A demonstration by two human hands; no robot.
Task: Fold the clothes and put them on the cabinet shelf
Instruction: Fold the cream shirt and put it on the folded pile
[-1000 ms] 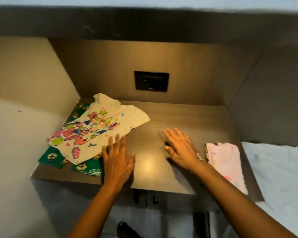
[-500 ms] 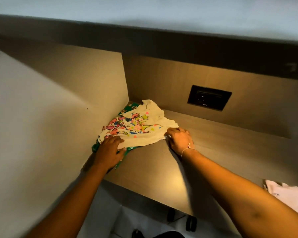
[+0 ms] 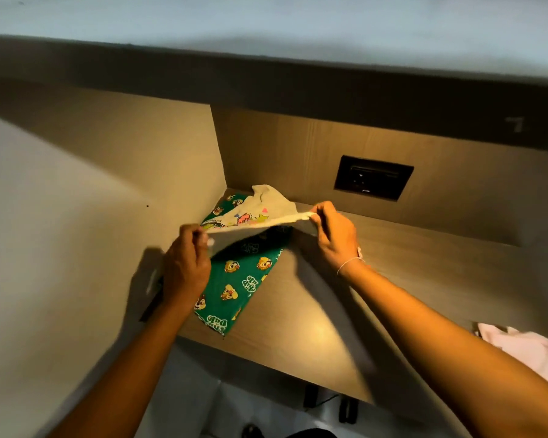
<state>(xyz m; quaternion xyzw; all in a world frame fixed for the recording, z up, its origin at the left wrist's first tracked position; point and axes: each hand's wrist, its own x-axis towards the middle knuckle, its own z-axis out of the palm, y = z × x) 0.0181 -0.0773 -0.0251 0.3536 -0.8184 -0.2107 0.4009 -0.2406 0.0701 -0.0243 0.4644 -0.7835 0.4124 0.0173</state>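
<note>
Shirt [image 3: 260,213] hem newly lifted, stretched crosswise

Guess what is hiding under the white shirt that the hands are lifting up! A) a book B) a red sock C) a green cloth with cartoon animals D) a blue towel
C: both hands pinch the white shirt's near edge up, uncovering a green cartoon-print cloth lying flat on the shelf.
</note>
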